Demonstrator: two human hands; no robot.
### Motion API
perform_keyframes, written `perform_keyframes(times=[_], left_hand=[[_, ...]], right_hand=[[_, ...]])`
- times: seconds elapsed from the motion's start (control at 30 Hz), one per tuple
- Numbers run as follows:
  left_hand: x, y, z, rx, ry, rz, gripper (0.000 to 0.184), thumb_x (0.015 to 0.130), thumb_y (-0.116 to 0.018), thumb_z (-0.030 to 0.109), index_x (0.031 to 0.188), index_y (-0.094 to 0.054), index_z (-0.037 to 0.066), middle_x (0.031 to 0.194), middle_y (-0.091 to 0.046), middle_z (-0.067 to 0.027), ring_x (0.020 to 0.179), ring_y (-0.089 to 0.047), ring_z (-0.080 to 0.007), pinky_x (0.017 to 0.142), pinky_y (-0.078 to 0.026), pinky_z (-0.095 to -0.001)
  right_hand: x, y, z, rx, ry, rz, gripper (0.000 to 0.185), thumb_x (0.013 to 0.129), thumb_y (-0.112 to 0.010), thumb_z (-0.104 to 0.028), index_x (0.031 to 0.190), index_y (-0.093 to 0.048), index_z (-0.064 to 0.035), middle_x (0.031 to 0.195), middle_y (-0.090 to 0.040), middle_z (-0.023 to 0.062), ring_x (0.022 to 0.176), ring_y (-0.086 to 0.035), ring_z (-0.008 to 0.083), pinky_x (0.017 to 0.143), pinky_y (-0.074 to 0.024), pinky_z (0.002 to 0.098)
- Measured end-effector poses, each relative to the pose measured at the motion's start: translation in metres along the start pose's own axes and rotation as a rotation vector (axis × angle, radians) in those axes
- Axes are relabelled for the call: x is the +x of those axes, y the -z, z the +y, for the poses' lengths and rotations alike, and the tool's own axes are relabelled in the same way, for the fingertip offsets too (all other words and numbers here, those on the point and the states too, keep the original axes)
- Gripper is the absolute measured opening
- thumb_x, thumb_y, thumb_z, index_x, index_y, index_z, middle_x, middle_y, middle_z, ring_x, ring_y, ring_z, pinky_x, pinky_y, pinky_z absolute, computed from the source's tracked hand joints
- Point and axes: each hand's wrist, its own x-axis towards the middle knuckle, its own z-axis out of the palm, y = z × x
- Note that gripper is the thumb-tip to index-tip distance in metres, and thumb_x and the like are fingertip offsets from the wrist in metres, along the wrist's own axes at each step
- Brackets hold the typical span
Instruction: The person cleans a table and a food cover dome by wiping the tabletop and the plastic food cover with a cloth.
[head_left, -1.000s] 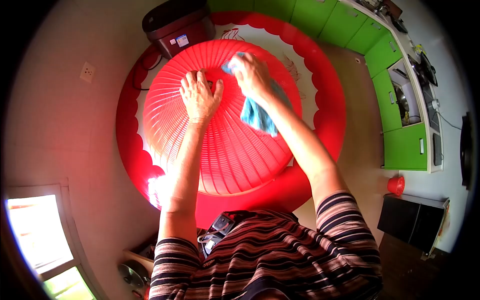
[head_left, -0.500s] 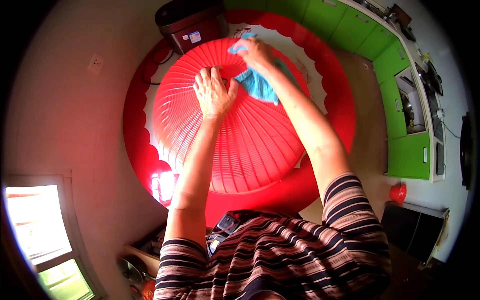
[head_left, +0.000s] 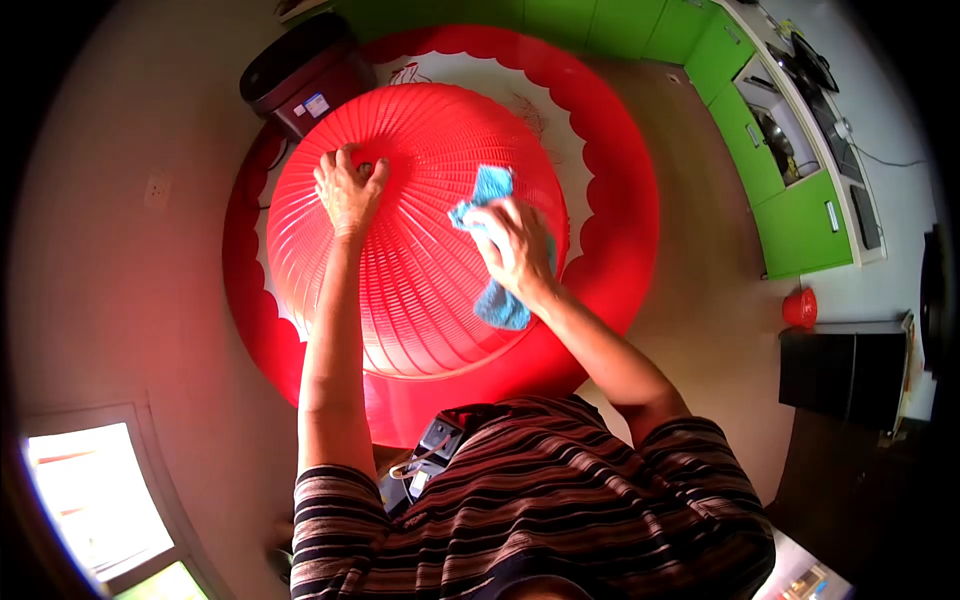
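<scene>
A large red domed mesh food cover [head_left: 440, 290] with curved ribs stands over the round table. My left hand [head_left: 350, 195] rests on its top, fingers bent around the crown and thumb apart. A small dark knob [head_left: 366, 169] shows between thumb and forefinger. On the dome's right side, my right hand [head_left: 512, 240] is closed on a blue cloth [head_left: 503, 306] and presses it against the ribs. One end of the cloth sticks out above the fingers, and another hangs below the palm.
The round table [head_left: 625, 200] has a red scalloped border around a pale centre. A dark bin-like container [head_left: 305, 80] stands at the far left. Green cabinets [head_left: 800, 230] line the right, near a small red bucket [head_left: 800, 308]. A bright window [head_left: 95, 490] is at lower left.
My right hand has brought the cloth from the dome's far side down to its near right side. The view has shifted; my left hand stays at the crown, its fingers more bent.
</scene>
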Motion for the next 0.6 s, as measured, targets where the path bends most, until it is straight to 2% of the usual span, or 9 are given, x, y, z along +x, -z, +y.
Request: perform_keyframes(times=[0.17,0.27,0.37,0.4,0.47,0.6], left_hand=[[-0.003,0.000,0.003,0.049,-0.018,0.014,0.055,0.078,-0.071,0.043,0.121,-0.060,0.010,0.117,-0.056,-0.0196,0.111,-0.050,-0.0385,0.096,-0.041,-0.0507],[-0.004,0.001,0.006,0.025,-0.025,0.029,0.054,0.077,-0.071,0.040,0.119,-0.059,0.009,0.115,-0.056,-0.0183,0.110,-0.050,-0.0373,0.097,-0.040,-0.0497],[-0.005,0.006,0.011,-0.002,-0.010,0.025,0.053,0.075,-0.071,0.038,0.117,-0.059,0.008,0.113,-0.055,-0.0170,0.109,-0.049,-0.0359,0.098,-0.038,-0.0487],[-0.005,0.006,0.012,-0.018,-0.012,0.027,0.053,0.074,-0.072,0.037,0.117,-0.059,0.008,0.113,-0.055,-0.0168,0.109,-0.049,-0.0355,0.098,-0.038,-0.0487],[-0.004,0.008,0.014,-0.023,-0.006,0.022,0.053,0.074,-0.072,0.037,0.117,-0.059,0.008,0.113,-0.055,-0.0167,0.109,-0.049,-0.0352,0.098,-0.038,-0.0485],[-0.006,0.009,0.017,-0.034,0.002,0.036,0.053,0.073,-0.073,0.035,0.117,-0.059,0.008,0.112,-0.055,-0.0159,0.107,-0.049,-0.0340,0.097,-0.038,-0.0482]], right_hand=[[-0.012,0.008,0.005,0.035,-0.033,-0.018,0.022,0.084,-0.067,-0.016,0.105,-0.064,-0.0202,0.100,-0.058,0.0013,0.095,-0.058,0.0216,0.086,-0.0394,0.0414],[0.036,-0.013,0.023,-0.008,-0.019,0.009,0.018,0.089,-0.063,-0.016,0.107,-0.064,-0.0195,0.100,-0.059,0.0026,0.094,-0.058,0.0226,0.085,-0.0372,0.0450],[0.103,-0.046,0.042,-0.100,-0.027,-0.017,0.009,0.094,-0.058,-0.018,0.101,-0.064,-0.0199,0.094,-0.058,0.0047,0.091,-0.058,0.0231,0.082,-0.0374,0.0467],[0.126,-0.057,0.049,-0.123,-0.063,-0.102,0.009,0.095,-0.057,-0.018,0.101,-0.064,-0.0187,0.095,-0.060,0.0057,0.093,-0.059,0.0240,0.083,-0.0381,0.0473],[0.160,-0.084,0.063,-0.159,-0.082,-0.111,0.010,0.096,-0.056,-0.021,0.101,-0.063,-0.0161,0.099,-0.063,0.0078,0.095,-0.061,0.0264,0.088,-0.0389,0.0481],[0.217,-0.129,0.090,-0.264,-0.168,-0.160,0.014,0.095,-0.057,-0.020,0.104,-0.067,-0.0185,0.101,-0.064,0.0082,0.096,-0.062,0.0258,0.090,-0.0387,0.0475]])
